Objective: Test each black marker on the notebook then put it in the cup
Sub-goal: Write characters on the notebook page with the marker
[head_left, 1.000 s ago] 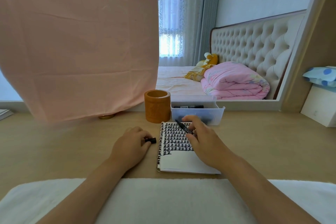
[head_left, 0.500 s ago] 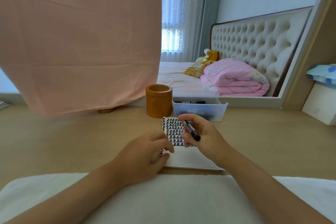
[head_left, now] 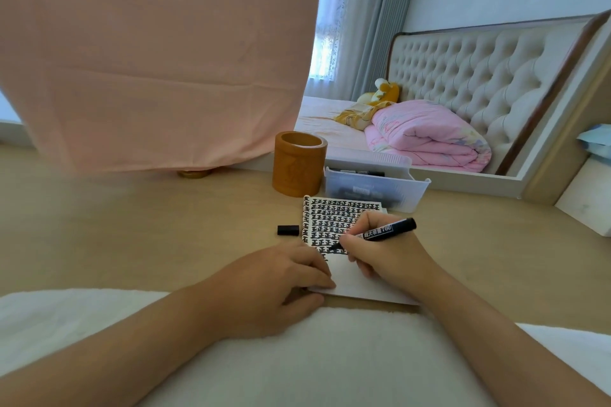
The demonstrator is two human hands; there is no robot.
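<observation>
Setting: a pale wooden bench [head_left: 165, 225] seen from above and behind the person's two bare forearms, with a bed in the room beyond.
Right hand [head_left: 386, 258]: its grip is pinched around a black marker [head_left: 380, 233], fingers closed on the barrel near the tip.
Marker: uncapped, slanting up to the right, its tip touching the notebook page at the lower edge of the written rows.
Notebook [head_left: 344, 261]: lies open on the bench in front of the person; the upper part of the page is filled with rows of thick black marks, the lower part is blank white.
Left hand [head_left: 274, 287]: palm down, fingers curled together and pressing on the near left corner of the notebook; it holds nothing.
Cap [head_left: 288, 230]: a small black cap lies on the bench just left of the notebook, apart from both hands.
Cup [head_left: 299, 163]: a brown cylindrical cup stands upright behind the notebook; its inside cannot be seen.
Bin [head_left: 377, 190]: a translucent plastic bin just right of the cup holds more black markers.
Cloth [head_left: 148, 53]: a pink cloth hangs over the left background.
</observation>
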